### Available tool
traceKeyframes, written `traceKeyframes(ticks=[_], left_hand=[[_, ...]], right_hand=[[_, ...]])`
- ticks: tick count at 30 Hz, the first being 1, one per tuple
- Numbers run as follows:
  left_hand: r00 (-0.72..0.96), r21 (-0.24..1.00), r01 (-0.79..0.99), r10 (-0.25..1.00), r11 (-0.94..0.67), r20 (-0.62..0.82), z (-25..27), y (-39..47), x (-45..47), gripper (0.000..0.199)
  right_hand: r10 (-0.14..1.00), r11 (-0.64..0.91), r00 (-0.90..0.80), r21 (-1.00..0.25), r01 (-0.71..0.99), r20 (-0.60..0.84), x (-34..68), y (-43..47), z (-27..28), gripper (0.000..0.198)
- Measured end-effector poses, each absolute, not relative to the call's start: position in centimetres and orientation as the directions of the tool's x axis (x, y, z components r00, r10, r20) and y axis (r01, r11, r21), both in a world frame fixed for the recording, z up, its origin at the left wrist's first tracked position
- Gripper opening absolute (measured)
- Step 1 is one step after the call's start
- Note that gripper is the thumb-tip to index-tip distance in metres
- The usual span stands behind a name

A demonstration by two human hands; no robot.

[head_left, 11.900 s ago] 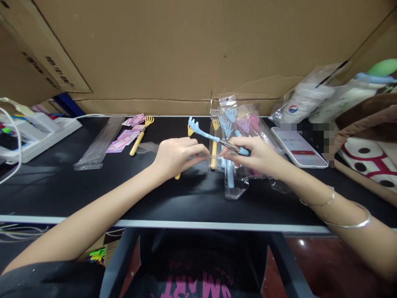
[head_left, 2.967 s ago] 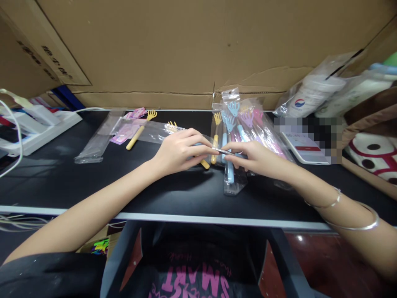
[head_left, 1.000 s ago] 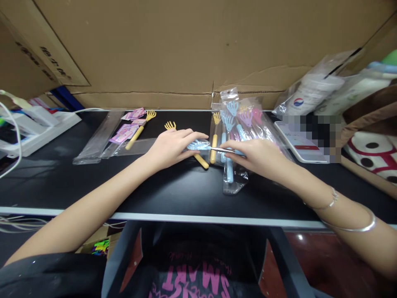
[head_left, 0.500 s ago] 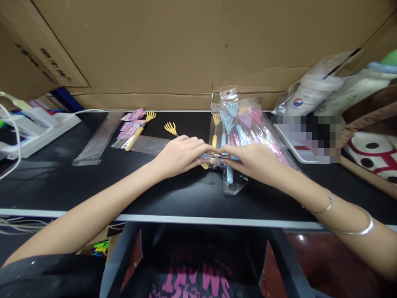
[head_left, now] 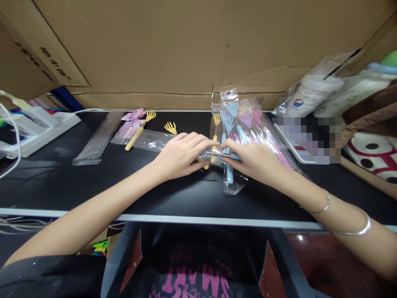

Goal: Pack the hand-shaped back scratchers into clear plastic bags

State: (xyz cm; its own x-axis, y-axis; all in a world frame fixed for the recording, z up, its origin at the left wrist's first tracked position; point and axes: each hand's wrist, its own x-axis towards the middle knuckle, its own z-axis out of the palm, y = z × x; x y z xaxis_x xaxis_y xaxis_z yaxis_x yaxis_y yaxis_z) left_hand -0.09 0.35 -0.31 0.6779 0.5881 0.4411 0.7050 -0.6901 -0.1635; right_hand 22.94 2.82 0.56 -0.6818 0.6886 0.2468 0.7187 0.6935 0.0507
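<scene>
Two yellow scratchers point(head_left: 134, 138), one left of my left fingers point(head_left: 206, 145), one partly beneath: unbagged, pending. Left fingers: closed on clear bag point(head_left: 151, 140). Right fingers point(head_left: 232, 145): closed on blue scratcher point(head_left: 225, 155), apparently part-inserted. Behind right fingers: bagged scratchers point(head_left: 246, 119), apparently done.

A black top point(head_left: 194, 267) was worn; at six o'clock its front was printed with bold pink capitals point(head_left: 211, 279), apparently SMART, and slimmer pink script point(head_left: 223, 268) too blurred to be fully read. At eight o'clock, a black short sleeve point(head_left: 51, 275) was marked by a few small pale specks. Toward four o'clock, two silver ornaments were worn: a slim bracelet point(head_left: 328, 200) nearer the right hand point(head_left: 252, 159) and, farther up, a smooth, thicker bangle point(head_left: 366, 227).
</scene>
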Motion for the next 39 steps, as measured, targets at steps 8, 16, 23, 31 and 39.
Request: traceKeyframes(ticks=[8,16,23,31,39], left_hand=[[0.605,-0.220,0.789,0.663,-0.574,0.441,0.2,0.9,-1.5,0.041],[0.656,-0.179,0.744,0.651,-0.644,0.382,-0.5,1.0,-1.1,0.029],[0.674,-0.186,0.727,0.635,-0.660,0.378,-0.7,0.8,-0.9,0.028],[0.664,-0.182,0.734,0.634,-0.655,0.397,-0.5,0.7,-0.9,0.024],[0.647,-0.147,0.745,0.650,-0.651,0.399,-0.3,0.7,-0.9,0.022]], right_hand=[[0.697,0.674,-0.666,0.072,0.735,0.265,23.2,2.9,1.1,0.022],[0.649,0.722,-0.715,0.087,0.687,0.260,23.1,2.8,0.7,0.024],[0.642,0.733,-0.727,0.084,0.675,0.243,23.1,2.8,0.8,0.026],[0.646,0.720,-0.726,0.128,0.682,0.234,23.4,2.9,1.1,0.025],[0.654,0.710,-0.718,0.135,0.692,0.238,23.5,3.2,1.1,0.028]])
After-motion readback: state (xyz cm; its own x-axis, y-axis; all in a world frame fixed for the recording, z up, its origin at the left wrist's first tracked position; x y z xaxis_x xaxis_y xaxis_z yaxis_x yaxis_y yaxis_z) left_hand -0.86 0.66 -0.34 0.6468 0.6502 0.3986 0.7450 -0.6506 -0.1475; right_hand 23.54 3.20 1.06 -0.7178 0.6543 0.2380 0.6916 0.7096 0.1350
